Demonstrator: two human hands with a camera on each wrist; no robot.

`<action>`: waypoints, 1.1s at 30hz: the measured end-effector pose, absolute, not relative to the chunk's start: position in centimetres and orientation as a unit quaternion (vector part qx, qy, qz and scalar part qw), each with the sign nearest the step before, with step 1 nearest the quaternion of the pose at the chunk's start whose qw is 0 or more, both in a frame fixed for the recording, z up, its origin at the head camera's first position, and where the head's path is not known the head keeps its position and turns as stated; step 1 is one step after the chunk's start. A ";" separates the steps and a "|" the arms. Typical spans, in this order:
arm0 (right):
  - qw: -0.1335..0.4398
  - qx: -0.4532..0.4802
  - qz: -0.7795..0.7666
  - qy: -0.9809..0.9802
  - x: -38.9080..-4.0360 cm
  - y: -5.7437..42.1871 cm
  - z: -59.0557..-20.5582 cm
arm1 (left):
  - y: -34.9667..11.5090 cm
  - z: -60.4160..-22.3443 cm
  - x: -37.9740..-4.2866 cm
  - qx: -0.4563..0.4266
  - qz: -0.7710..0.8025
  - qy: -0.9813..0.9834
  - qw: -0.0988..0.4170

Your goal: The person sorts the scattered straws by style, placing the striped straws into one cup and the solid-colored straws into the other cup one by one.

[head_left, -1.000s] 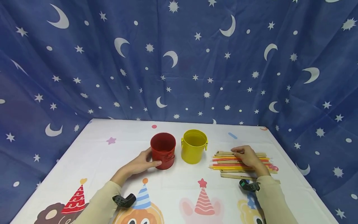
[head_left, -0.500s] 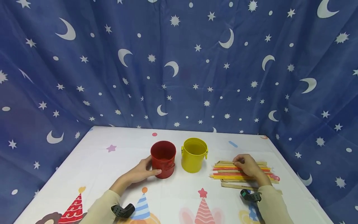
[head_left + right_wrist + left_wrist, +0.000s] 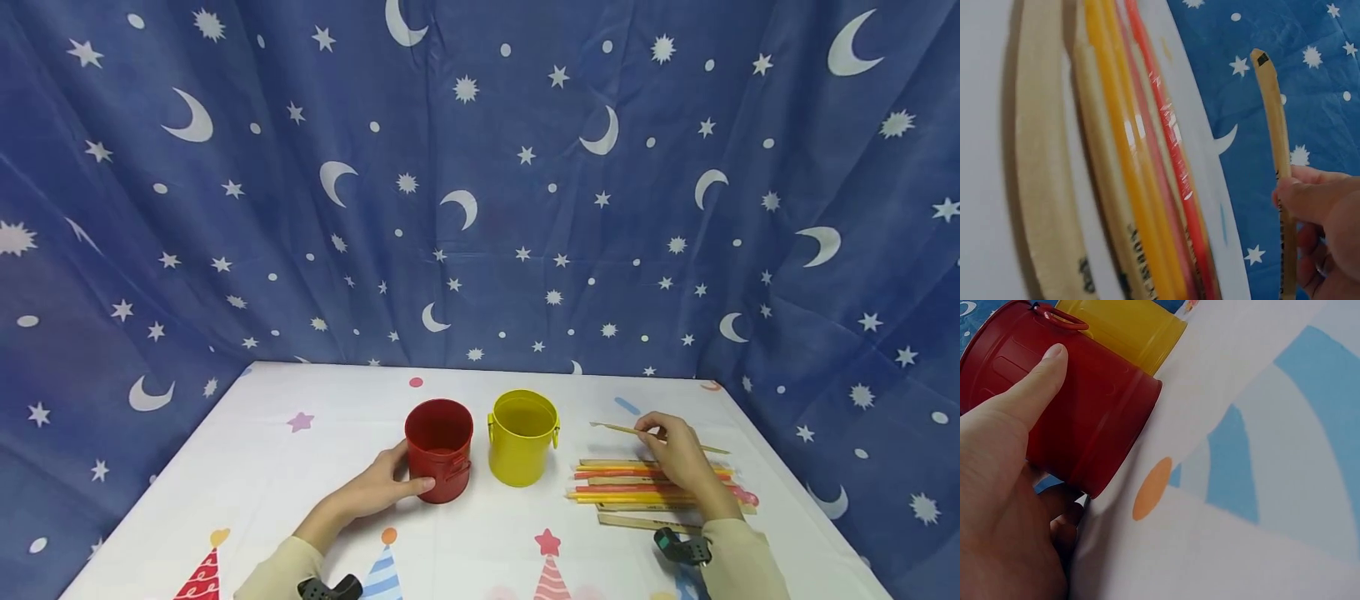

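My left hand [image 3: 380, 487] grips a small red metal bucket [image 3: 442, 467] by its side, as the head view shows. In the left wrist view, the thumb lies along the bucket's wall. Beside it stands a yellow bucket [image 3: 519, 458] with ring handles. Between thumb and fingers, my right hand [image 3: 678, 457] pinches a slim tan stick [image 3: 1277, 125] with dark print along it. The stick is raised beyond a row of similar tan sticks [image 3: 637, 522] and orange and red sticks [image 3: 637, 497], several with shiny clear wrapping. My right hand partly hides the row.
A white tablecloth [image 3: 337, 392] with party-hat prints covers the table. Behind hangs a blue curtain [image 3: 510, 325] with moons and stars. Small pink round things [image 3: 747, 497] lie at the right end of the row.
My right hand has lifted a tan stick out of the row and moved it away from me. My left hand keeps its grip on the red bucket. The head view has tilted up.
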State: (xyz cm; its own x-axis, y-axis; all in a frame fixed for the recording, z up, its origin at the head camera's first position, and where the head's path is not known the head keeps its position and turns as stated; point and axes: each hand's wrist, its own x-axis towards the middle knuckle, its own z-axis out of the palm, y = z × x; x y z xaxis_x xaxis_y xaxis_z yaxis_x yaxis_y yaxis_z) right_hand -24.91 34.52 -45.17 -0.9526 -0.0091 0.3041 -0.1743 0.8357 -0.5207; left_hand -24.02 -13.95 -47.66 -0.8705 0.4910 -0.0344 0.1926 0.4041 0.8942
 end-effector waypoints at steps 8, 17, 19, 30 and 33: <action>0.176 0.060 0.279 -0.942 -24.2 33.8 -44.3 | -13.9 -48.1 -24.0 0.211 0.506 0.822 0.152; 0.214 0.069 0.282 -0.933 -23.9 33.1 -42.6 | -14.1 -48.0 -24.4 0.217 0.500 0.827 0.139; 0.239 0.068 0.282 -0.927 -23.6 32.9 -42.2 | -14.1 -48.2 -24.3 0.218 0.500 0.826 0.142; 0.426 0.103 0.368 -0.820 -22.5 31.2 -38.6 | -14.0 -47.9 -24.2 0.225 0.509 0.818 0.146; 0.443 0.118 0.396 -0.796 -22.2 30.7 -37.7 | -14.1 -47.9 -24.4 0.227 0.507 0.818 0.146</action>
State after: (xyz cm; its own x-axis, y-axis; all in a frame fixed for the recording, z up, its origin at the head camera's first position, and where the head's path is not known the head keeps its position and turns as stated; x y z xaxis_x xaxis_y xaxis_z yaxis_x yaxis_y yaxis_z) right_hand -22.20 30.68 -37.69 -0.5794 0.1621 0.7988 -0.5391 0.6589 -0.5247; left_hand -24.37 -14.05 -47.89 -0.8538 0.5206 -0.0088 0.2235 0.3816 0.8969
